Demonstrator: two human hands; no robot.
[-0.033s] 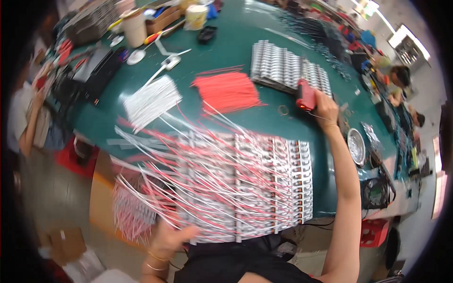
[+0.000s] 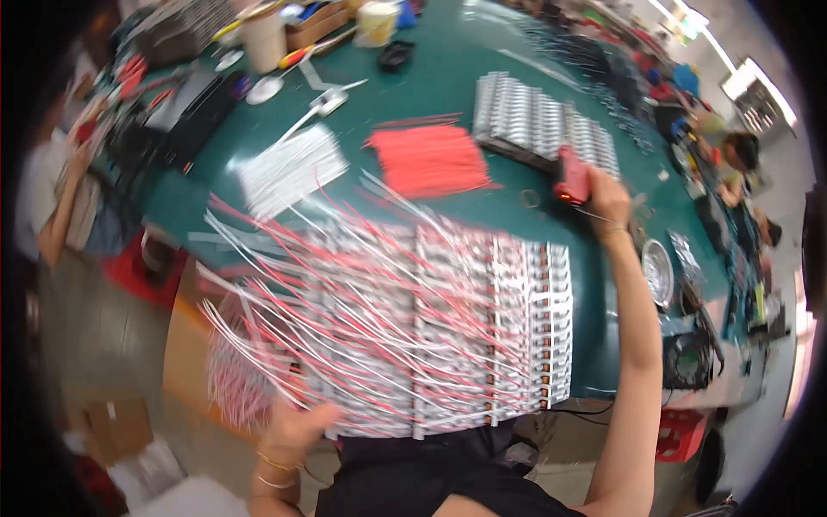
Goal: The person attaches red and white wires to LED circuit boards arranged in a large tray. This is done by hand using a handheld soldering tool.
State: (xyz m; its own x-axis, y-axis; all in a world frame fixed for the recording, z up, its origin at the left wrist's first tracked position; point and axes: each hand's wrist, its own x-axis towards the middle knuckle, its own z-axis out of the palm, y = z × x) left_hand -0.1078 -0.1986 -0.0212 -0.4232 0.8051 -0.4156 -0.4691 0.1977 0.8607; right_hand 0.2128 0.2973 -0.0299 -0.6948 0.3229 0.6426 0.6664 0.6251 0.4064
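In front of me lies a broad panel of white-grey strips, thick with red and white wires that trail off to its left. At the panel's lower left corner is my left hand, thumb along the edge and fingers hidden; it appears closed on that edge. My right hand, raised over the table beyond the panel's upper right, grips a red handheld tool with a small orange light. The tool touches nothing I can see. Just behind it stands a stack of grey-white strips.
Bundles of white wires and red wires lie beyond the panel on the green table. A metal bowl sits right of my forearm. Below left, more wired pieces hang by a cardboard box. Other people work at both sides.
The panel and my left hand have shifted left against the table. My right hand still holds the red tool in much the same place. The whole view has drifted slightly.
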